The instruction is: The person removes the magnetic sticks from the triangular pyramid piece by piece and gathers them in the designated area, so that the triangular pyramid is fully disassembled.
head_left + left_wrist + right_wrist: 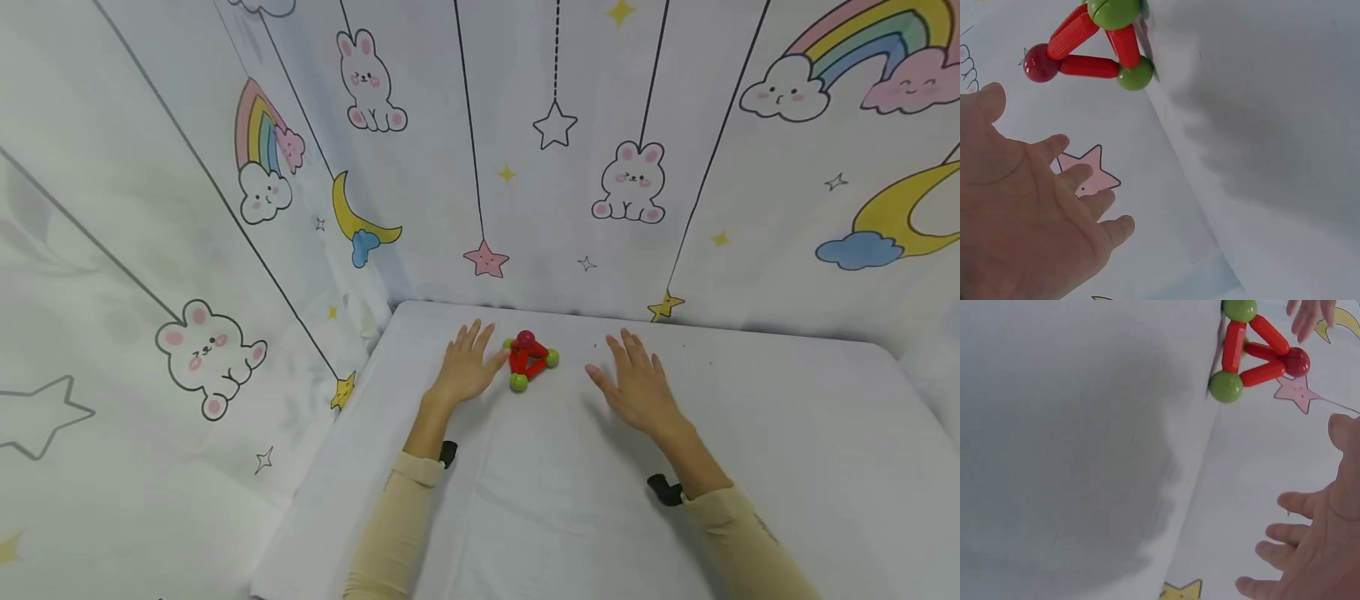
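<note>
One red-green pyramid [522, 359] between both hands' fingers [617, 352]

No lettering (nor any number) is readable.

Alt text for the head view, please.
A red-and-green rod-and-ball pyramid stands on a white table between a person's left hand and right hand, nearer the left; neither hand holds it. Cartoon-printed cloth hangs behind.
</note>
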Demonstrator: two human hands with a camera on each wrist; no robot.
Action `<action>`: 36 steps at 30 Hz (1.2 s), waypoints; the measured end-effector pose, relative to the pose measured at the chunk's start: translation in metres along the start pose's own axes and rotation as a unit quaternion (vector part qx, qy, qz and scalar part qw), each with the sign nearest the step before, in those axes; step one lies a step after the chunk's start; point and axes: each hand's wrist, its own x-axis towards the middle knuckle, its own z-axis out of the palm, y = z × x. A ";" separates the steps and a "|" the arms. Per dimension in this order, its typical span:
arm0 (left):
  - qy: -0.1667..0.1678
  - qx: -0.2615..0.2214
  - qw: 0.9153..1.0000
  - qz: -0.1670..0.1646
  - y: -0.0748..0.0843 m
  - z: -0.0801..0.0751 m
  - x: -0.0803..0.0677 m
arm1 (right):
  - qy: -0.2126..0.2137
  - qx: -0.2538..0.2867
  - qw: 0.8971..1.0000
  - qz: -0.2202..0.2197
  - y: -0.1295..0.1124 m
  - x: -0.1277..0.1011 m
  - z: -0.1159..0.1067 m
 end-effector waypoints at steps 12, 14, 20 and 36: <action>0.021 -0.113 0.993 -0.001 0.013 0.013 0.013 | -0.014 0.056 0.998 0.005 -0.017 0.021 0.018; 0.026 -0.135 0.991 0.001 0.014 0.016 0.016 | -0.019 0.072 0.997 0.005 -0.019 0.025 0.021; 0.038 -0.186 0.982 -0.011 0.018 0.024 0.020 | -0.016 0.121 0.992 0.005 -0.025 0.034 0.032; 0.086 -0.246 0.965 0.011 0.046 0.042 0.035 | 0.060 0.248 0.967 -0.008 -0.049 0.066 0.063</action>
